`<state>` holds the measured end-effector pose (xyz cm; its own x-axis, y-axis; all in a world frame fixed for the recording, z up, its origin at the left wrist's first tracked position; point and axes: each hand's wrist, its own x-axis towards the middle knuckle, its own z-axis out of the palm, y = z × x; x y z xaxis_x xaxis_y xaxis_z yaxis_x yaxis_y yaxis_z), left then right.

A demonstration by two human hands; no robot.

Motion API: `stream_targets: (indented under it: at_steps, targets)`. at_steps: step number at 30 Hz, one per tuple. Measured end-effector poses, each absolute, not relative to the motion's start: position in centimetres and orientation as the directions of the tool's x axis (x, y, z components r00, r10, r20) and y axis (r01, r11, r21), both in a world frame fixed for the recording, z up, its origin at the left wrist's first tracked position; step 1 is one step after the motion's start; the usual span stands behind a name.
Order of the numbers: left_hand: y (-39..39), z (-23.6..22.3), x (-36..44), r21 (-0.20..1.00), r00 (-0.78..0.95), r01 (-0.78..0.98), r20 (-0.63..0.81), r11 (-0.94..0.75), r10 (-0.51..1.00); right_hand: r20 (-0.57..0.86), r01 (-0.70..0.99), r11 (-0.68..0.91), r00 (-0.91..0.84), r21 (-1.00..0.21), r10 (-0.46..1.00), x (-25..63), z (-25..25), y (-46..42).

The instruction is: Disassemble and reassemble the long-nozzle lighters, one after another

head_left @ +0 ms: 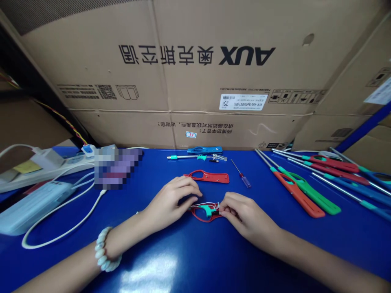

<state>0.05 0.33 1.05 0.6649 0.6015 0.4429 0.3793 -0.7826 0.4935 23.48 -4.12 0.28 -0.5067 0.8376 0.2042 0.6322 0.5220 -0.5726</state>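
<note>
An opened red lighter casing half (205, 219) lies on the blue table in front of me. Set in it are a teal trigger (208, 210), thin white wires (209, 204) and a small black part (215, 212). My left hand (174, 199) arches over the casing's left end; its thumb and fingers are apart, and it hides what lies beneath. My right hand (244, 211) pinches at the casing's right end, fingertips pressed together. What sits between them is hidden. Just beyond lies another red casing half (214, 178).
Farther back lie a blue casing (204, 150), a metal lighter tube (186, 157) and a purple-handled screwdriver (244, 180). Long lighters, including an orange one (297, 194) and a green one (317, 194), lie at right. A power strip (70, 166), power bank (36, 207) and cables occupy the left; cardboard (195, 85) stands behind.
</note>
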Motion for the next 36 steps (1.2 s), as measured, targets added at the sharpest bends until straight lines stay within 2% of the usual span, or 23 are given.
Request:
stream_targets:
  at_steps: [8, 19, 24, 36]
  targets:
    - [0.1, 1.2, 0.2, 0.401, 0.746, 0.445, 0.33, -0.801, 0.579, 0.188, 0.645, 0.529, -0.522, -0.552, 0.832, 23.6, 0.4, -4.3]
    - [-0.7, -0.2, 1.0, 0.289, 0.784, 0.414, 0.37, -0.863, 0.499, 0.2, 0.683, 0.592, -0.568, -0.428, 0.799, 23.8, 0.2, -4.2]
    - [-0.9, -0.5, 1.4, 0.224, 0.8, 0.426, 0.359, -0.877, 0.481, 0.197, 0.679, 0.563, -0.541, -0.471, 0.818, 23.7, 0.2, -4.0]
    - [-0.6, -1.0, 1.7, 0.215, 0.806, 0.42, 0.359, -0.882, 0.472, 0.192, 0.63, 0.53, -0.525, -0.567, 0.829, 23.8, 0.4, -3.6]
